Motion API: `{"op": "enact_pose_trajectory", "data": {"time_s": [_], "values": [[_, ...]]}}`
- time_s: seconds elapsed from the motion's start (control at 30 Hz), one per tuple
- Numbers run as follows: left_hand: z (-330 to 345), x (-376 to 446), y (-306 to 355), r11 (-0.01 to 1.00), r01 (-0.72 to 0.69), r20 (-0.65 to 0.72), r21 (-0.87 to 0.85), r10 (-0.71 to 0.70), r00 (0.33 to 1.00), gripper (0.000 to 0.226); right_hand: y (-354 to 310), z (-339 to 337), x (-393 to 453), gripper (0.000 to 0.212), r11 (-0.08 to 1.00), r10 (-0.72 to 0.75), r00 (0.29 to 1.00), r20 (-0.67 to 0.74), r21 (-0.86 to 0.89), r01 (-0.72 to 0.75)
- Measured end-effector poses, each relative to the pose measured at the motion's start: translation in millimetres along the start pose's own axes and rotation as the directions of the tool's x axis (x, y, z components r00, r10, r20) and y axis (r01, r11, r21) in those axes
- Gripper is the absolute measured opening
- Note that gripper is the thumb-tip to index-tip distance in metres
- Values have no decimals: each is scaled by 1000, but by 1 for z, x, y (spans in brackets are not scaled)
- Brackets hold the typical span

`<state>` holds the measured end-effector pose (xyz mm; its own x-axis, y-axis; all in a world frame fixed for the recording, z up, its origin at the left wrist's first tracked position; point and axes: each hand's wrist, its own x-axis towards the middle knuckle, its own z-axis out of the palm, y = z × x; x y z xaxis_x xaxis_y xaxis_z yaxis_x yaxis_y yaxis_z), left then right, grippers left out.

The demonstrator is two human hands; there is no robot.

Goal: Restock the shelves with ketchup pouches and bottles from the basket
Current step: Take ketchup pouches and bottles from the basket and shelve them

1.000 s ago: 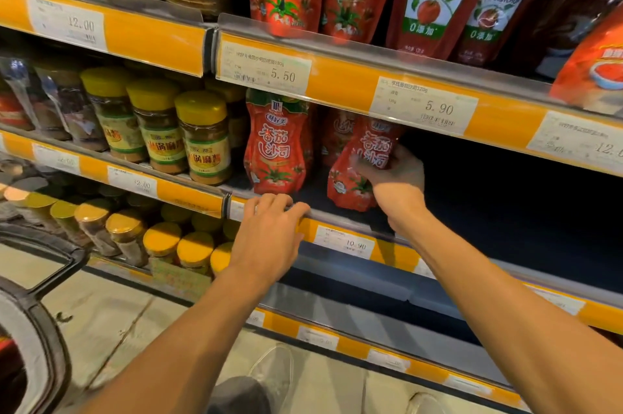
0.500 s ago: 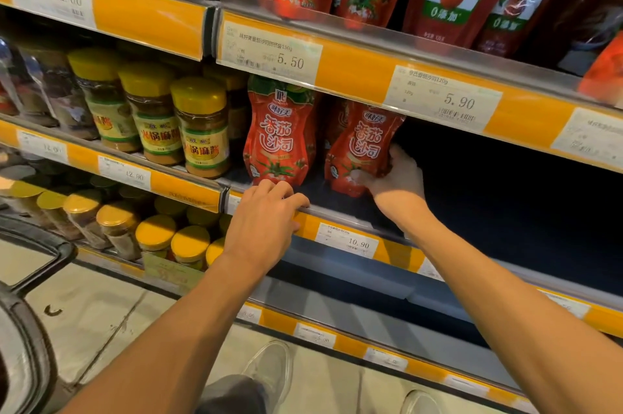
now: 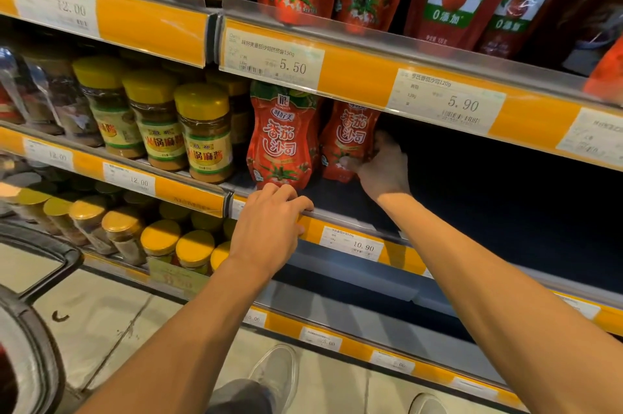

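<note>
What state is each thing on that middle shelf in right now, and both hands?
Front red ketchup pouch: upright at the shelf edge, untouched.
Second red ketchup pouch: upright, beside and behind the first, gripped low down.
Right hand: fingers around the second pouch's lower right side.
Left hand: fingers curled over the orange price rail.
Yellow-lidded sauce jars: upright, lids on.
</note>
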<state>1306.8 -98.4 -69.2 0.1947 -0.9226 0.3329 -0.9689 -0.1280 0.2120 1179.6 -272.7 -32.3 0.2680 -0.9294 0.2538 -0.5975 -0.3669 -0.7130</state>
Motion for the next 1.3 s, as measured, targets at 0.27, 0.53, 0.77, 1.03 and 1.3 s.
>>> {"op": "enact_pose_trajectory", "data": {"time_s": [0.27, 0.53, 0.77, 1.03, 1.3], "values": [[-16, -1, 18, 989, 107, 7, -100, -107, 994, 41, 14, -34, -43, 48, 990, 104, 994, -43, 99, -100], [-57, -34, 98, 864, 159, 99, -477, -127, 987, 35, 26, -157, -167, 24, 976, 180, 982, 59, 110, -186], [-108, -64, 220, 782, 55, 233, -620, 117, 965, 30, 38, -297, -281, 21, 951, 308, 950, -48, -4, -309], [-134, -107, 406, 656, -189, 261, -730, 524, 811, 22, 80, -423, -443, 19, 798, 598, 682, -421, 233, -556], [-121, -197, 578, 444, -371, 278, -816, 863, 421, 14, 113, -478, -601, 16, 568, 778, 301, -552, 411, -714]]}}
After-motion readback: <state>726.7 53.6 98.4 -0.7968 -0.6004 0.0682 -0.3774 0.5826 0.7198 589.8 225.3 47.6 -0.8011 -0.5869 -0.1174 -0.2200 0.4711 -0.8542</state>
